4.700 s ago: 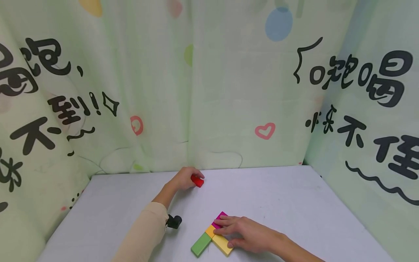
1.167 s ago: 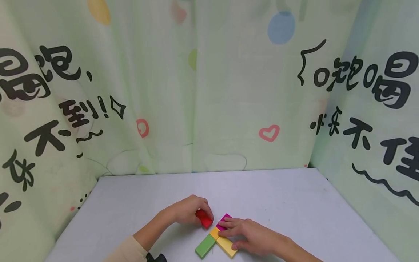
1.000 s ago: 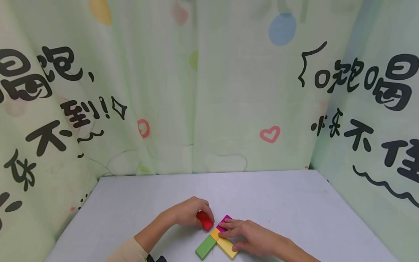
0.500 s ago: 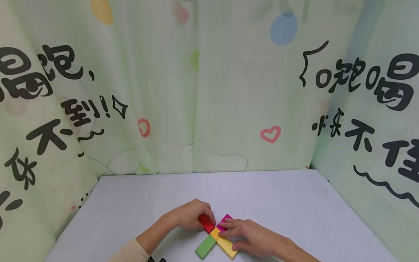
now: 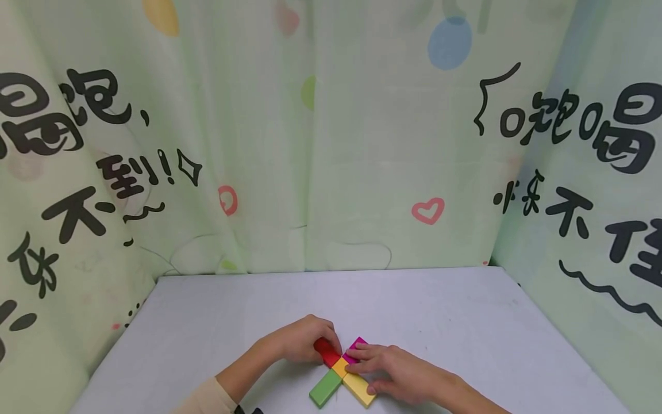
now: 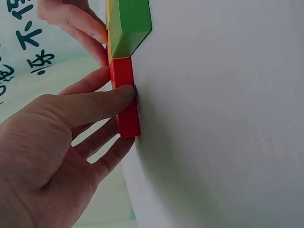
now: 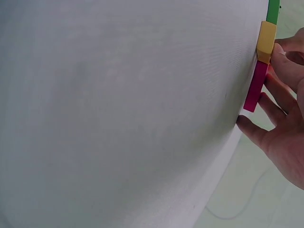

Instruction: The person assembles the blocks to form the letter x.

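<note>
Five coloured wooden blocks form an X on the white table: a small orange block (image 5: pixel 339 367) in the middle, a green block (image 5: pixel 326 388) at the near left, a yellow block (image 5: pixel 357 387) at the near right, a magenta block (image 5: pixel 360 340) at the far right and a red block (image 5: pixel 327 352) at the far left. My left hand (image 5: pixel 305 339) pinches the red block between thumb and fingers, its end against the centre. My right hand (image 5: pixel 390 371) rests fairly straight fingers on the magenta and orange blocks, thumb at the yellow block; the fingers partly cover the magenta one.
The white table (image 5: pixel 439 322) runs back to a pale green printed curtain (image 5: pixel 362 172), which also closes in the left and right sides. A black wrist strap (image 5: pixel 248 410) shows at the lower edge by the left sleeve.
My left hand has brought the red block from the back of the table toward me, up against the orange block. My right hand has stayed on the other blocks.
</note>
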